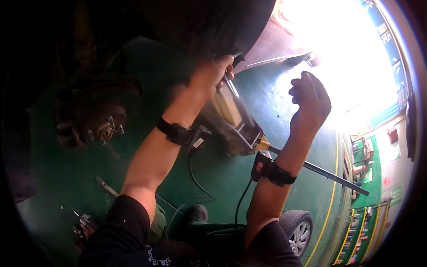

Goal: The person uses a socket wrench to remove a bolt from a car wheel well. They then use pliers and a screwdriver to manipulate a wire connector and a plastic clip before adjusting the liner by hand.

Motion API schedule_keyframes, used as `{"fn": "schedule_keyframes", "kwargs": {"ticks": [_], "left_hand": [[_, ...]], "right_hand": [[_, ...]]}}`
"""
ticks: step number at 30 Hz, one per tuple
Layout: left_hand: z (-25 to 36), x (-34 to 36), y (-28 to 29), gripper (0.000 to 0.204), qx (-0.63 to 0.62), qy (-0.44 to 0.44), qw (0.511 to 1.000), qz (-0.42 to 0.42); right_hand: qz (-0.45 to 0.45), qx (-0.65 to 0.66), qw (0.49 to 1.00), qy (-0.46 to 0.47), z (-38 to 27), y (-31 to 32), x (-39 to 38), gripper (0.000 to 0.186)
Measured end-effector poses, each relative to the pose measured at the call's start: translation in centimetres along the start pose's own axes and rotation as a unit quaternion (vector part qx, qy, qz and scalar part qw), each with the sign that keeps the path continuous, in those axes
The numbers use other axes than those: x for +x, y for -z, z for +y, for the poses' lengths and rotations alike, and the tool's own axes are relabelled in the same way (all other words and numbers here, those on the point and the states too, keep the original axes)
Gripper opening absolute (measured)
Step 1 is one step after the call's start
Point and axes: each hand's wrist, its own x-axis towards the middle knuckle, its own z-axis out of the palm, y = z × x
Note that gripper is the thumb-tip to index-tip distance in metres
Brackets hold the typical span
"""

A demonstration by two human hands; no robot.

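My left hand (212,75) is raised at the edge of the dark wheel arch (209,26), its fingers closed round a slim silver metal tool (231,86). Beneath it sits a floor jack (231,133) with a yellow fitting and a long handle. My right hand (310,94) hangs in the air to the right, fingers curled, with nothing visible in them. Left of my hands, in shadow, is a bare wheel hub (106,131) with protruding studs. A strapped device with a cable is on each forearm.
A detached wheel (296,233) is on the green floor (307,191) at lower right. The jack handle (329,175) reaches rightward across the floor. Yellow-edged racks (356,236) line the right wall. Some metal tools (84,222) lie at lower left. A bright opening is at upper right.
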Motion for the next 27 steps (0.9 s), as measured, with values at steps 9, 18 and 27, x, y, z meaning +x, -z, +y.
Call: {"fn": "schedule_keyframes", "kwargs": {"ticks": [9,18,27], "left_hand": [[-0.4,-0.5,-0.9,0.022,0.384,-0.286,0.866,0.143],[-1.1,-1.0,-1.4,0.019,0.634,-0.456,0.588,0.212],[-0.9,-0.5,-2.0,0.023,0.487,-0.338,0.783,0.191]], "right_hand": [[-0.003,0.127,0.992,-0.002,-0.9,-0.3,0.0,0.025],[-0.026,0.147,0.989,-0.015,0.1,0.1,0.3,0.022],[-0.048,0.155,0.986,-0.035,0.4,-0.4,0.3,0.02]]}}
